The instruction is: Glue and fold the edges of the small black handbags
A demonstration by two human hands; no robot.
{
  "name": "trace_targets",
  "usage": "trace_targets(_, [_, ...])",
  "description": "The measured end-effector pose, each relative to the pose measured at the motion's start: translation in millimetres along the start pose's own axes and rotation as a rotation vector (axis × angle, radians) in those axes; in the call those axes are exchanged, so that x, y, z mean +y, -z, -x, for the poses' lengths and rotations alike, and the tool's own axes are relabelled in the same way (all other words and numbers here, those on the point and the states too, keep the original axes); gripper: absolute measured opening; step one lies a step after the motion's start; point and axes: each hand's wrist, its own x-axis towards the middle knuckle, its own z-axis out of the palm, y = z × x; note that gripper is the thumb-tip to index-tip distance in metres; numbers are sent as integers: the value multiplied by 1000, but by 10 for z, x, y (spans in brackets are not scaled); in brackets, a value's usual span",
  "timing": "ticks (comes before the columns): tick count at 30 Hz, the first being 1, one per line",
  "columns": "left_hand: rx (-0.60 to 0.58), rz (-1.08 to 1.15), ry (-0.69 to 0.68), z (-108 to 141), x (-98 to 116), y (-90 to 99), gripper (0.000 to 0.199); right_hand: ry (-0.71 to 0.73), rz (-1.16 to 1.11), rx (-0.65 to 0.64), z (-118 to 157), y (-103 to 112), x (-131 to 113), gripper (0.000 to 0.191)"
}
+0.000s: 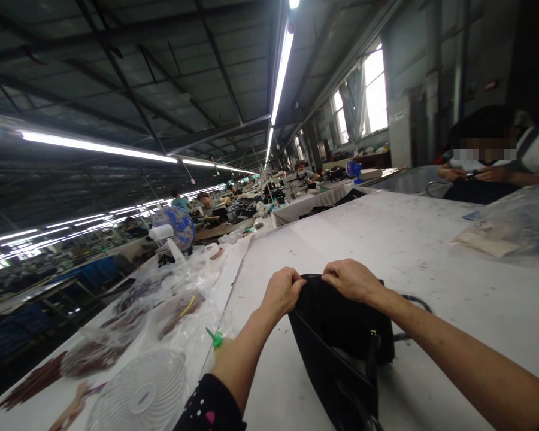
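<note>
A black handbag (327,341) lies on the white tabletop in front of me, with its far edge raised. My left hand (284,290) pinches that edge at its left corner, fingers closed on the black material. A short way to the right, my right hand (350,280) grips the same edge, thumb and fingers together. A dark handle loops out at the bag's right side, beyond my right forearm. Near the bag's middle shows a small gold-coloured fitting (374,333) with a black strap below it. The inside of the bag is mostly dark.
Left of the bag stand a bottle with a green nozzle (215,338), a white round fan (141,395) and plastic bags (161,299) of brown strips. A blue fan (175,230) is farther back. At right, a clear plastic bag (516,224) lies near a co-worker holding dark material.
</note>
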Motion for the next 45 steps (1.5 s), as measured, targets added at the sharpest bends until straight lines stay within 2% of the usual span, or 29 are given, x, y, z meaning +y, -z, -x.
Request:
trace_targets(17, [20, -164, 24, -93, 94, -30, 11, 47, 42, 55, 52, -52, -43, 27])
trace_targets(28, [-5, -161, 16, -128, 59, -78, 12, 23, 57, -31, -18, -13, -61, 33])
trace_targets(32, [-1, -133, 21, -111, 79, -55, 8, 74, 38, -72, -120, 4, -152, 34])
trace_targets(33, [-11, -105, 28, -96, 76, -28, 8, 84, 39, -85, -149, 9, -176, 35])
trace_targets(34, [-42, -54, 44, -77, 64, 8, 17, 88, 42, -99, -176, 15, -193, 32])
trace_targets(36, [-180, 129, 94, -33, 12, 92, 42, 77, 46, -126, -219, 33, -202, 24])
trace_targets(38, [-333, 367, 150, 1, -69, 165, 51, 62, 41, -144, -244, 54, -176, 22])
trace_targets(39, [-377, 463, 171, 9, -114, 188, 48, 57, 37, -152, -250, 62, -155, 21])
trace_targets(41, [-389, 585, 205, 7, -197, 196, 37, 49, 29, -165, -252, 69, -117, 20])
trace_targets(45, [-364, 639, 249, -37, -295, 124, 22, 61, 12, -174, -249, 45, -90, 26])
